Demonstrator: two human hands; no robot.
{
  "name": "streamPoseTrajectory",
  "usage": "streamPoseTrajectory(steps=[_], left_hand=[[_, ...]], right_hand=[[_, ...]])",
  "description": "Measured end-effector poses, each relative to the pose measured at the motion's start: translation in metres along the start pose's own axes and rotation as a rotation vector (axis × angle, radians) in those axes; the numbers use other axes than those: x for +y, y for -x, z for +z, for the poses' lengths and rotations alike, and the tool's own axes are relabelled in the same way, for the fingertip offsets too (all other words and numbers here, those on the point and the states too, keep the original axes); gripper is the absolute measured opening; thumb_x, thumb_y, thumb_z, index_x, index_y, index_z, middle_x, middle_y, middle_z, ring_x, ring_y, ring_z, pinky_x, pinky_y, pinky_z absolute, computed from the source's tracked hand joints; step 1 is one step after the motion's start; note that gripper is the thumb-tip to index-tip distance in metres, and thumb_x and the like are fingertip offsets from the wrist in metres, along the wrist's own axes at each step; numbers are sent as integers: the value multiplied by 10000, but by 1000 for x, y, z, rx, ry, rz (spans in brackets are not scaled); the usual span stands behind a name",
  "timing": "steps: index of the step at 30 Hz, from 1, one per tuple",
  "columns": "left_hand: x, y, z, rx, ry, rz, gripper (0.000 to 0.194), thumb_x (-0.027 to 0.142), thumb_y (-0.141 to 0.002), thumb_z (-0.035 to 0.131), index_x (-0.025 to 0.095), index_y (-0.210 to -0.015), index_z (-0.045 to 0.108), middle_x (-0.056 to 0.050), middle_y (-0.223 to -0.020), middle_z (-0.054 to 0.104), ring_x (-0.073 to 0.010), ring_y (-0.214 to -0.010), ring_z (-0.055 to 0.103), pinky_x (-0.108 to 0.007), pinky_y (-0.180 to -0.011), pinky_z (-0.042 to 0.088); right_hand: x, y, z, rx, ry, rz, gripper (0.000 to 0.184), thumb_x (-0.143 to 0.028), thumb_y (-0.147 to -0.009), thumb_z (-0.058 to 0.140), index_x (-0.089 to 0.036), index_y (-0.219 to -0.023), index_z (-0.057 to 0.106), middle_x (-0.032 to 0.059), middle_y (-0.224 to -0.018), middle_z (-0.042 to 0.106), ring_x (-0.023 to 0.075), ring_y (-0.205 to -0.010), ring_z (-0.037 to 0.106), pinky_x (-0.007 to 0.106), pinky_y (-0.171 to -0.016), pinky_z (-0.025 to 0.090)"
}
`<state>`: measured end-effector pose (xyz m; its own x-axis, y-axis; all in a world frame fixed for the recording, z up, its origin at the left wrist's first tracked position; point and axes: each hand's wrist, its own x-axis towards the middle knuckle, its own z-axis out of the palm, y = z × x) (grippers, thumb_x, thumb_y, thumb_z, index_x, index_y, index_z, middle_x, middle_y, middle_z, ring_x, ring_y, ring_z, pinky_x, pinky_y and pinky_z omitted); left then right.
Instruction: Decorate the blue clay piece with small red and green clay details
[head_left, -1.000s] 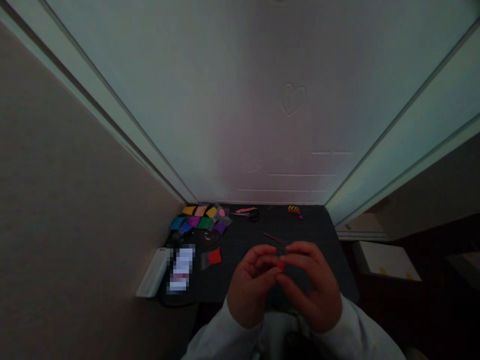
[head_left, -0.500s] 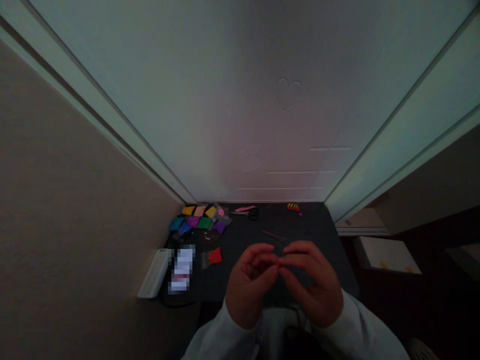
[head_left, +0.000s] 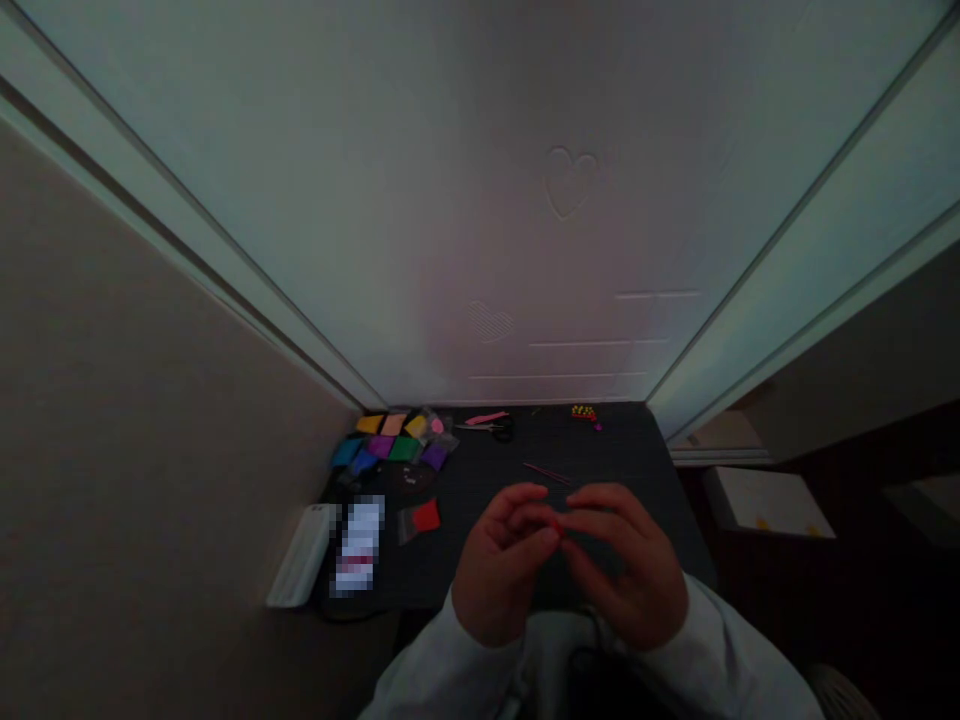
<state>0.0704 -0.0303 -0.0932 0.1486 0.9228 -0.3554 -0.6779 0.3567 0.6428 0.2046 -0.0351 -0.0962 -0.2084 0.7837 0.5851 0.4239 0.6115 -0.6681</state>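
Note:
Over the near part of the dark table, my left hand (head_left: 501,565) pinches a small red lump of modelling clay (head_left: 556,527) between thumb and index finger. My right hand (head_left: 628,565) faces it from the right. Its index fingertip is at the lump, touching or nearly so, and its thumb is apart from it. Beyond my hands lies a thin pair of tweezers (head_left: 547,473). To the left is a clear bag with red clay (head_left: 426,516). The lump's exact shape is too small and dark to make out.
Several bags of coloured clay (head_left: 403,448) lie at the table's back left. Scissors (head_left: 487,428) and a pink strip-like tool (head_left: 487,417) are behind. Small yellow-dotted red pieces (head_left: 583,411) sit back right. A blurred-out phone-like screen (head_left: 360,545) and a white case (head_left: 304,555) are left.
My right thumb and index finger have parted slightly from the red lump, and more of it shows. My left hand keeps its pinch. The view has shifted a little.

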Motion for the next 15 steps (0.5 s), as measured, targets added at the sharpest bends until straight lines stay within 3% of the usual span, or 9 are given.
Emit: streamPoseTrajectory(steps=[15], left_hand=[[1, -22, 6, -32, -15, -27, 325, 102, -523, 753, 174, -815, 632, 21, -642, 686, -78, -594, 595, -192, -607, 425]], right_hand=[[16, -15, -4, 47, 90, -8, 220, -74, -725, 547, -187, -906, 600, 67, -878, 580, 159, -820, 564, 303, -681, 508]])
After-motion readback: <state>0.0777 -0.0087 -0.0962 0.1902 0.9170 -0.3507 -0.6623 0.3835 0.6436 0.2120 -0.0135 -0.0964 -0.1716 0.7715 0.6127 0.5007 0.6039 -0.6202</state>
